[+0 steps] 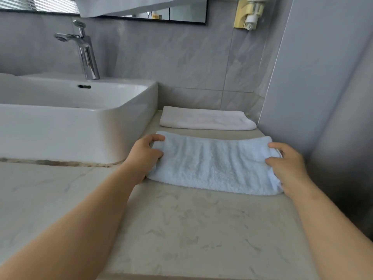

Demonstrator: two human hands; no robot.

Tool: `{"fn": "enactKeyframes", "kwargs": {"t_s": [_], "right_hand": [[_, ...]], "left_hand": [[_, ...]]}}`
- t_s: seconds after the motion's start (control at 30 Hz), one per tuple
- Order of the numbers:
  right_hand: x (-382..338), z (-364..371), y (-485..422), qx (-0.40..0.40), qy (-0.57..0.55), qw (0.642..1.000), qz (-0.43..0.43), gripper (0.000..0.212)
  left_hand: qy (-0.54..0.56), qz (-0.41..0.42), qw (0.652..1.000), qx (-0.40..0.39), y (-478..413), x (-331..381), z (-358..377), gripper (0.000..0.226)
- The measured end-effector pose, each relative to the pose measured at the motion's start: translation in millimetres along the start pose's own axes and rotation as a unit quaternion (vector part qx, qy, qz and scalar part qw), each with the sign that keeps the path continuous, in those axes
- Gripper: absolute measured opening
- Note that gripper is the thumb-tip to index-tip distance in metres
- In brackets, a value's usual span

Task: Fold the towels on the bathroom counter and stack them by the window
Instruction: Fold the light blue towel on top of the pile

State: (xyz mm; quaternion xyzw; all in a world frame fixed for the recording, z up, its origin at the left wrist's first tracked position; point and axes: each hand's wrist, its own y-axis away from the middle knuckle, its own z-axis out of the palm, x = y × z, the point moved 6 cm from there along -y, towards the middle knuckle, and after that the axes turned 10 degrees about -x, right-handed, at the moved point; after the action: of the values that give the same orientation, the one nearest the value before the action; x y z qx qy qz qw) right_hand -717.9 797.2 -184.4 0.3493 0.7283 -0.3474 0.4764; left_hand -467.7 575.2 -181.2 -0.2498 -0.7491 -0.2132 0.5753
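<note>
A folded light blue towel (214,164) lies flat on the marble counter (181,229), right of the sink. My left hand (144,156) grips the towel's left end, thumb on top. My right hand (286,160) grips its right end the same way. Behind the blue towel, a folded white towel (205,119) rests against the back wall, a narrow strip of counter between the two.
A white basin (60,120) with a chrome tap (84,49) stands to the left. The grey side wall (323,87) closes the counter on the right. A mirror (181,11) and a wall-mounted hairdryer holder (250,13) hang above.
</note>
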Motion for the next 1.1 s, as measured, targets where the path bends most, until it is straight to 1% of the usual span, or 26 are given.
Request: {"fn": "enactKeyframes", "kwargs": {"t_s": [0.07, 0.13, 0.23, 0.37, 0.47, 0.53, 0.6, 0.7, 0.9, 1.07, 1.1], "right_hand": [[-2.1, 2.4, -0.7, 0.041, -0.010, 0.998, -0.041, 0.043], [-7.1, 5.9, -2.9, 0.065, -0.013, 0.995, -0.074, 0.041], [-15.6, 9.7, -15.4, 0.065, -0.035, 0.993, -0.097, 0.039], [-41.4, 8.0, -57.7, 0.067, -0.067, 0.989, -0.111, 0.039], [-57.7, 13.7, -105.1, 0.068, -0.072, 0.989, -0.110, 0.041], [-62.1, 24.6, -135.8, 0.058, -0.050, 0.992, -0.104, 0.044], [-62.6, 35.8, -165.2, 0.056, -0.028, 0.993, -0.098, 0.046], [-57.3, 47.2, -206.3, 0.067, -0.024, 0.994, -0.087, 0.049], [-39.9, 65.4, -258.1, 0.072, -0.030, 0.994, -0.073, 0.050], [-21.8, 76.9, -284.3, 0.058, 0.001, 0.997, -0.056, 0.052], [-17.9, 79.6, -287.0, 0.055, 0.010, 0.997, -0.052, 0.051]], "left_hand": [[-0.007, 0.048, 0.998, 0.041, -3.2, 2.4, -0.6, 0.043], [0.004, 0.082, 0.994, 0.077, -8.4, 4.6, -1.4, 0.044], [0.020, 0.109, 0.988, 0.108, -24.2, 16.7, -4.1, 0.043], [0.034, 0.135, 0.984, 0.113, -62.8, 55.4, -7.8, 0.043], [0.008, 0.109, 0.982, 0.153, -100.7, 75.6, -12.0, 0.054], [-0.023, 0.077, 0.980, 0.181, -124.5, 79.5, -9.8, 0.060], [-0.042, 0.060, 0.978, 0.193, -146.1, 79.4, -4.0, 0.061], [-0.032, 0.051, 0.978, 0.199, -181.2, 74.5, 1.3, 0.060], [0.009, 0.069, 0.980, 0.189, -239.8, 64.2, 7.1, 0.062], [0.036, 0.053, 0.982, 0.176, -277.5, 35.9, 13.8, 0.055], [0.025, 0.046, 0.983, 0.174, -280.1, 31.6, 16.1, 0.052]]}}
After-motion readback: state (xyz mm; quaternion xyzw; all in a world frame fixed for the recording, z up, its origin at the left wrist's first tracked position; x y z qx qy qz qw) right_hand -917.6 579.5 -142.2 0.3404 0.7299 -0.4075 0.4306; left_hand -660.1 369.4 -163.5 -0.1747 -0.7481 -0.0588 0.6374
